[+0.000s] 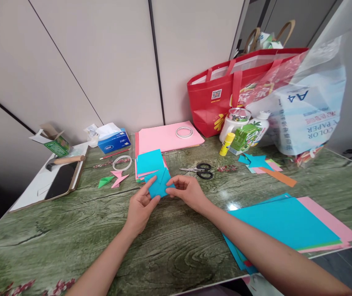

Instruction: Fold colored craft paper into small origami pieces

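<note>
Between my two hands is a blue sheet of folded paper (159, 187), raised in front of a stack of small squares. My left hand (141, 207) grips its left side between thumb and fingers. At the right edge, my right hand (188, 192) pinches it with thumb and forefinger. Crease or fold lines show on its face. Just behind lies the stack of coloured paper squares (149, 161), blue on top with pink and green edges beneath. Black-handled scissors (203, 170) lie to the right of it. Pink and green folded pieces (119, 179) rest on the left.
Large coloured sheets (280, 222) cover the front right, near the table edge. A roll of tape (122, 163), a tissue box (114, 142) and a hammer (66, 161) are at left. A glue stick (227, 144), a red bag (209, 107) and paper scraps (256, 161) are at right.
</note>
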The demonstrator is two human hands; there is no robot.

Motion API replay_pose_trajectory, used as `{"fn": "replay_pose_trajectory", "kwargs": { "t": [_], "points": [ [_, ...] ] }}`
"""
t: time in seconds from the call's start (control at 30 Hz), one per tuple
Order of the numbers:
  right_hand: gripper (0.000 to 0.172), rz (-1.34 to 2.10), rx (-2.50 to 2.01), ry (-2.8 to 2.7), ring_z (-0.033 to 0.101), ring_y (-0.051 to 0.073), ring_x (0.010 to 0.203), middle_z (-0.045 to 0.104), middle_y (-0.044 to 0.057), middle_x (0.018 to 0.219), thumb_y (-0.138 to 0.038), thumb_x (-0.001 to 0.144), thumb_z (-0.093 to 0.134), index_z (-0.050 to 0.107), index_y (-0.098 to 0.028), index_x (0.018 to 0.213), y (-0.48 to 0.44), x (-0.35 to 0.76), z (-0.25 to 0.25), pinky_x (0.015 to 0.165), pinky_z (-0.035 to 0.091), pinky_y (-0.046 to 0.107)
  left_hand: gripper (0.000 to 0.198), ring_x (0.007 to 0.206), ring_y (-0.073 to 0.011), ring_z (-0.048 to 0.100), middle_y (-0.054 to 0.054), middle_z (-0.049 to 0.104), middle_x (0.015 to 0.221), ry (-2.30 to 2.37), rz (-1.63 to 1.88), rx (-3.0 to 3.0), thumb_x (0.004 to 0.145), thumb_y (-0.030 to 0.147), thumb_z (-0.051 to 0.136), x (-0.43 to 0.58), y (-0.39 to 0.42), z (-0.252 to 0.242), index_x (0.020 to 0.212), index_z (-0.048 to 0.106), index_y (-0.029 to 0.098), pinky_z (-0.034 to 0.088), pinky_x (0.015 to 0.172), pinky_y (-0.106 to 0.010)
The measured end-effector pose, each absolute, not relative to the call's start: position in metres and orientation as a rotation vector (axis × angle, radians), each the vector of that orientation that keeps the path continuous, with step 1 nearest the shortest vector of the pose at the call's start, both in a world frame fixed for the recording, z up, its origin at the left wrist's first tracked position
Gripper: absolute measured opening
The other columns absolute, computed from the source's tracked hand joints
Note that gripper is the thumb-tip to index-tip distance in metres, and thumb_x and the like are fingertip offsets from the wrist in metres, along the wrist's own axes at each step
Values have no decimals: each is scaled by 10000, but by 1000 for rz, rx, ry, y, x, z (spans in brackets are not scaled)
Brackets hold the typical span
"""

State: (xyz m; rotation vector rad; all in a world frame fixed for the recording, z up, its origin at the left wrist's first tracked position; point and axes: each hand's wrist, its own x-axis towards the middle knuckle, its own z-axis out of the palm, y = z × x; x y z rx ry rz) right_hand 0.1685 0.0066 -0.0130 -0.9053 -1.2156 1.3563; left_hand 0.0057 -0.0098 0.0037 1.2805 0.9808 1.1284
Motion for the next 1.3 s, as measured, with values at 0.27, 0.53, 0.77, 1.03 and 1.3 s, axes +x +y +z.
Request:
{"fn": "replay_pose_trajectory", "kwargs": {
  "t": [0.27, 0.53, 0.77, 1.03, 1.3],
  "points": [
    [212, 1308, -932, -1256, 508, 93, 471, 533, -45, 522, -308, 610, 700, 611, -161, 735, 7, 170, -15, 478, 403, 223, 630, 1104, -234, 502, -116, 520, 1247, 919, 1103, 1288, 699, 227, 645, 5, -10, 4, 1279, 405, 166, 401, 928, -344],
    [219, 1294, -947, -1266, 501, 91, 472, 532, -42, 519, -317, 602, 698, 605, -163, 726, 6, 172, -11, 469, 388, 218, 675, 1080, -221, 519, -112, 527, 1238, 897, 1093, 1282, 684, 224, 663, 7, -12, 6, 1295, 379, 177, 396, 924, -329],
    [256, 1321, -961, -1253, 495, 87, 461, 530, -44, 508, -343, 582, 706, 607, -157, 725, 7, 171, -12, 459, 390, 214, 614, 1095, -227, 501, -104, 536, 1224, 968, 1090, 1319, 731, 236, 611, 7, -13, 3, 1295, 379, 169, 381, 935, -353],
    [251, 1343, -944, -1245, 499, 85, 483, 535, -41, 538, -336, 597, 702, 612, -157, 749, 7, 171, -12, 487, 421, 221, 654, 1129, -211, 482, -108, 496, 1273, 933, 1072, 1339, 733, 229, 606, 6, -14, 3, 1322, 328, 165, 353, 967, -334],
    [241, 1360, -953, -1215, 504, 87, 481, 552, -39, 542, -321, 578, 715, 616, -162, 730, 7, 172, -10, 494, 430, 227, 707, 1107, -209, 505, -108, 530, 1240, 891, 1093, 1336, 698, 215, 646, 9, -15, 5, 1326, 324, 170, 355, 972, -334]
  ]
}}
